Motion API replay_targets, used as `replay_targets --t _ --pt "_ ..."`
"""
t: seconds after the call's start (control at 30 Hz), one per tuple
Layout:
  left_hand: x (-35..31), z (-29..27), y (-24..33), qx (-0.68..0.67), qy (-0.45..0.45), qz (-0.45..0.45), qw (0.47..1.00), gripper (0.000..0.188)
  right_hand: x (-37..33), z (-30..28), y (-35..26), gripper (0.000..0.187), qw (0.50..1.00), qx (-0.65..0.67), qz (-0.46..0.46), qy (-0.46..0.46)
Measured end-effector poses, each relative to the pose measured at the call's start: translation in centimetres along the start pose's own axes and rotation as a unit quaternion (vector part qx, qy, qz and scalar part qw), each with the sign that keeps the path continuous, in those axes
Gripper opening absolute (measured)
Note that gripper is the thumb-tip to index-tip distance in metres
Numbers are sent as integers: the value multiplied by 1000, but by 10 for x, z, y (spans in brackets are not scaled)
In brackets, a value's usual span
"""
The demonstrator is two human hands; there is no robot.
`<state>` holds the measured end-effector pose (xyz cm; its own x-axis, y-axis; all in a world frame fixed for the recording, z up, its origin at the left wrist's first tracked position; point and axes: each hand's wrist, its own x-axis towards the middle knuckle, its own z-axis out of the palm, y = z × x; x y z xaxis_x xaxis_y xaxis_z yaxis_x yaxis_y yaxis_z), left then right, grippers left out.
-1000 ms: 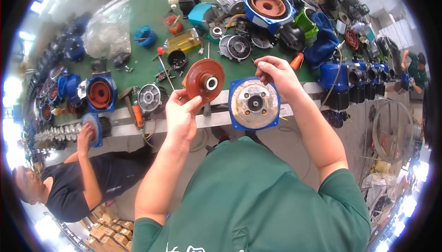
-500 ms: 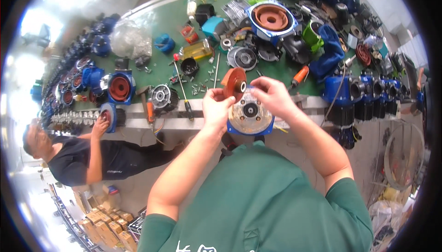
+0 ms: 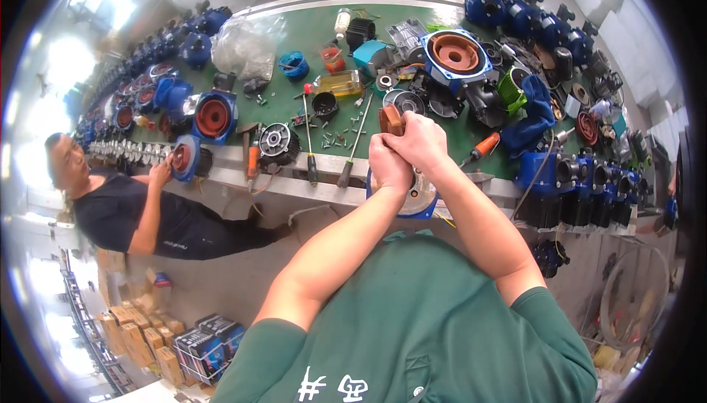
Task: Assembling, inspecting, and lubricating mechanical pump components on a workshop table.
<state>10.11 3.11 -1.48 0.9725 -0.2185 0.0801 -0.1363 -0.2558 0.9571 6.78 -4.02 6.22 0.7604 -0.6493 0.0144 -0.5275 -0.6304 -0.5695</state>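
A reddish-brown pump impeller point(image 3: 392, 118) is tilted on edge just beyond my two hands, which are pressed together at the middle of the bench edge. My left hand point(image 3: 390, 161) is closed around its near side. Laid over the left one, my right hand point(image 3: 421, 140) is closed too, its fingertips against the impeller and mostly hidden. Below them, a motor with a round metal end plate and blue flange point(image 3: 423, 202) stands at the bench edge, largely covered by my hands and forearms.
Screwdrivers point(image 3: 345, 173), loose screws and a black-and-silver motor housing point(image 3: 278, 141) lie to the left. A blue pump casing with a brown inside point(image 3: 456, 52) sits farther back. An orange-handled tool point(image 3: 486, 145) and blue pumps point(image 3: 541, 171) are on the right. A co-worker point(image 3: 110, 200) works at left.
My right hand has come over onto my left, and the impeller has turned edge-on. Both hands now cover much of the motor's end plate. The view has shifted slightly.
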Motion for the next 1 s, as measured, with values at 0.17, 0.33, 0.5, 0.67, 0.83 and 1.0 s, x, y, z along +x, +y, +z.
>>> replay_targets --t 0.17,0.33,0.5,0.67,0.83,1.0 --pt "0 11 -6 -9 17 -6 1000 15 13 -1 15 47 997 6 26 -67" --pt "-3 7 -12 -7 -6 59 998 21 19 -3 23 42 996 -2 26 -82" --pt "-4 5 -14 13 -51 122 991 27 18 -10 14 41 996 -52 38 -68" --pt "-9 -1 -14 -31 -114 122 986 31 16 -8 32 40 998 -41 7 -54" --pt "18 -26 -35 4 -151 198 968 24 10 -5 63 43 996 40 57 -62" --pt "67 -31 -77 19 -214 2 977 37 16 8 91 42 993 66 43 -83"
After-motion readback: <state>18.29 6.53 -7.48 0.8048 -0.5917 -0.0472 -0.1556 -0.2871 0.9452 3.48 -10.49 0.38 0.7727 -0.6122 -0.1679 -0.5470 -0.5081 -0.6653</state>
